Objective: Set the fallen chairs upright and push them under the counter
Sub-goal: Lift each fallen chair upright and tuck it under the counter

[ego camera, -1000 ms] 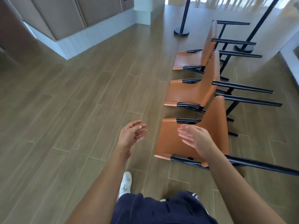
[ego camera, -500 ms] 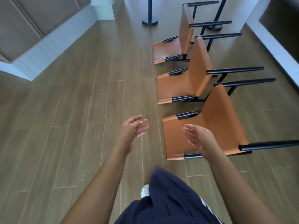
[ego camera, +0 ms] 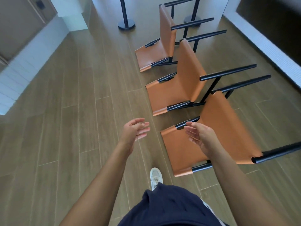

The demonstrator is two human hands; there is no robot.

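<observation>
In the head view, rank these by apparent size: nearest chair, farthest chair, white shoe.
1. nearest chair
2. farthest chair
3. white shoe
Both chairs seem the same model, so nearness to the camera likely explains their difference.

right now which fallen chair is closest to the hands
The nearest chair, lowest in view: the right hand hovers over it; middle chair and far chair lie beyond.

A person wears dark navy legwear [ego camera: 171,207], soft and creased, with thin white stripes [ego camera: 211,212] down its right side, and a white lace-up sneaker [ego camera: 155,176]. Both forearms [ego camera: 104,173] are bare along all their visible length.
</observation>
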